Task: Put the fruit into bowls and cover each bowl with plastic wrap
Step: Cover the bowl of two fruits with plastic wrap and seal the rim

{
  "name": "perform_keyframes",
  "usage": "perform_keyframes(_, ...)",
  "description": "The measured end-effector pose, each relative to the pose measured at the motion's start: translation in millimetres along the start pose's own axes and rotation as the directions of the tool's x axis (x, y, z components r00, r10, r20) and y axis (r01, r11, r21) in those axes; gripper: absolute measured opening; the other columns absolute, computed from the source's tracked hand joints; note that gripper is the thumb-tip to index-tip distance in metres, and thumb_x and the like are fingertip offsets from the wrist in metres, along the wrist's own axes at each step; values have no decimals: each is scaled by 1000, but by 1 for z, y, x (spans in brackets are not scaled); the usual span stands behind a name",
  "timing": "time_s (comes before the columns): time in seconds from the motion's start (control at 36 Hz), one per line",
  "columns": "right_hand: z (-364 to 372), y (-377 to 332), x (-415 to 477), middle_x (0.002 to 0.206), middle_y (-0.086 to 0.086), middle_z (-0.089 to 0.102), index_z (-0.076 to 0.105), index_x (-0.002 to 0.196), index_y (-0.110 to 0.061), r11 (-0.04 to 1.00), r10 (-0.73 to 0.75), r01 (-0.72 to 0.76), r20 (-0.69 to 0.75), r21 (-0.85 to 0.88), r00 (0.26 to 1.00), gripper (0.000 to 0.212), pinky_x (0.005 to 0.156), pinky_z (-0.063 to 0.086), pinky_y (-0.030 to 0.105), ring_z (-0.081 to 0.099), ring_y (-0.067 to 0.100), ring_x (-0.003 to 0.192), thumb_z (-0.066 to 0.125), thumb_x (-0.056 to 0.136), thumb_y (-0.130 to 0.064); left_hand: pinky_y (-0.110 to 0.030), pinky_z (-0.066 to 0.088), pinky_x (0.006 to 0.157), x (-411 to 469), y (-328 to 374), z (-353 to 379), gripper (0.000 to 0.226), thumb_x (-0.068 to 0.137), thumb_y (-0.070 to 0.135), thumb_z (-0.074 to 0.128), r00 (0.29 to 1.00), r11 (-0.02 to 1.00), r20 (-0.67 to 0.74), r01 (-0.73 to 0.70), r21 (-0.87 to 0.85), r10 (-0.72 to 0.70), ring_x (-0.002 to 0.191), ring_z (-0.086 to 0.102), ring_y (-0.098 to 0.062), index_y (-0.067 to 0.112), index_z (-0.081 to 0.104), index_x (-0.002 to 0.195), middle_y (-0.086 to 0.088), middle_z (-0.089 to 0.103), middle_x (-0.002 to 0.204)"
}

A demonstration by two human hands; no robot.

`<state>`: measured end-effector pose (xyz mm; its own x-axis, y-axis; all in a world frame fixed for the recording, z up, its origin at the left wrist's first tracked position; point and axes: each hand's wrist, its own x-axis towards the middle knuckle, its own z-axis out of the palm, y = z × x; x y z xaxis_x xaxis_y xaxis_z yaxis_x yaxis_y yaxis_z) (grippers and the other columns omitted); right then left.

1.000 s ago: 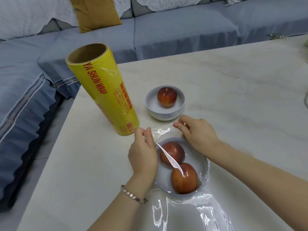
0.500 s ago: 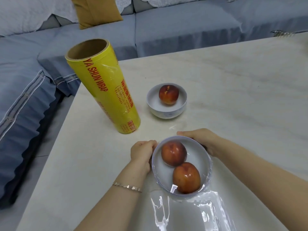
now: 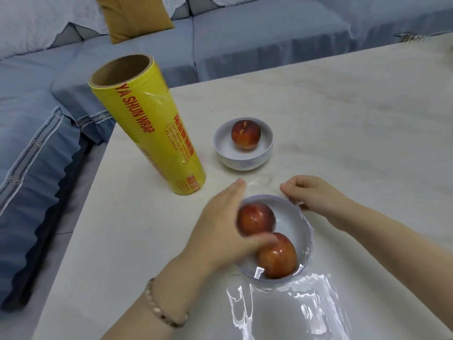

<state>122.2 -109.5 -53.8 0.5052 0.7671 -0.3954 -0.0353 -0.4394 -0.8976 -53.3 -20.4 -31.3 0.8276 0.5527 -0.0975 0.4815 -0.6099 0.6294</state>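
Near bowl (image 3: 307,231): white, near the marble table's (image 3: 355,119) front edge; holds two peaches (image 3: 257,218); plastic wrap (image 3: 294,307) lies over it and trails loose in front of it
Left hand (image 3: 220,231): blurred; fingers straight, laid on the film at the bowl's left rim
Right hand (image 3: 316,195): at the far right rim, fingers bent onto the film; a pinch cannot be told
Far bowl (image 3: 242,155): one peach (image 3: 245,134) inside
Cling-film roll (image 3: 149,128): yellow, upright, left of the far bowl
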Motion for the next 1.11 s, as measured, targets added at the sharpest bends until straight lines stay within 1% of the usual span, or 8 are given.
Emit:
perform_keyframes(0.11, 8, 2, -5, 59, 0, 51, 48, 76, -16, 961, -196, 160, -147, -227, 970, 18, 63, 37, 31, 45, 16, 56, 51, 91, -25, -32, -6, 118, -1, 17, 22, 143, 52, 71, 73, 985, 949, 168, -90, 303, 40, 143, -16, -9, 15, -20, 146, 7, -17, 157)
perform_keyframes(0.22, 15, 5, -8, 60, 0, 51, 43, 88, -17, 868, -360, 238, -222, -437, 906, 15, 57, 35, 24, 46, 15, 58, 42, 95, -30, -29, -7, 117, -1, 12, 30, 145, 49, 75, 71, 993, 942, 112, -83, 326, 48, 144, -12, -10, 14, -17, 147, 5, -14, 158)
perform_keyframes(0.39, 13, -3, -6, 55, 3, 45, 42, 88, -17, 877, -440, 311, -352, -367, 826, 13, 50, 31, 20, 43, 15, 53, 41, 96, -27, -25, -9, 112, -3, 9, 31, 142, 47, 85, 59, 993, 934, 108, -73, 349, 38, 145, -10, -12, 18, -16, 148, 8, -14, 158)
perform_keyframes(0.75, 6, 36, 22, 79, 7, 59, 57, 80, -11, 982, 14, -75, -331, -171, 944, 20, 71, 41, 30, 54, 23, 75, 56, 89, -29, -22, -5, 111, -2, 6, 37, 142, 40, 89, 50, 998, 950, 65, -40, 310, 20, 143, -9, -6, 24, -16, 147, 13, -15, 156)
perform_keyframes(0.83, -4, 30, 11, 54, 6, 54, 55, 63, -11, 991, 114, -131, -361, -22, 925, 41, 50, 45, 22, 51, 15, 43, 56, 88, -43, -27, -1, 114, -4, 9, 40, 140, 39, 90, 43, 999, 960, 10, 39, 277, -43, 144, -8, -9, 23, -17, 147, 11, -14, 157)
perform_keyframes(0.92, -18, 23, -7, 59, 9, 58, 59, 75, -4, 936, 285, -217, -237, 277, 929, 51, 38, 45, 17, 52, 13, 37, 46, 90, -51, -33, 4, 115, -8, 17, 48, 139, 38, 92, 29, 978, 951, -153, 179, 252, -144, 146, -4, -16, 16, -8, 149, 0, -6, 159)
perform_keyframes(1.03, -13, 23, -22, 67, 8, 59, 61, 76, -5, 945, 311, -297, -96, 137, 945, 46, 53, 49, 24, 55, 19, 55, 45, 91, -46, -47, 22, 110, -5, 34, 56, 136, 43, 93, 24, 905, 908, -258, 385, 162, -338, 143, 18, -32, 7, 19, 148, -18, 19, 155)
perform_keyframes(1.11, -5, 22, -20, 73, 10, 58, 62, 76, -7, 961, 273, -268, -88, 66, 958, 43, 64, 48, 29, 52, 22, 62, 48, 90, -45, -49, 18, 109, -4, 34, 56, 136, 42, 93, 22, 901, 896, -228, 409, 171, -368, 144, 12, -33, 10, 10, 149, -20, 12, 156)
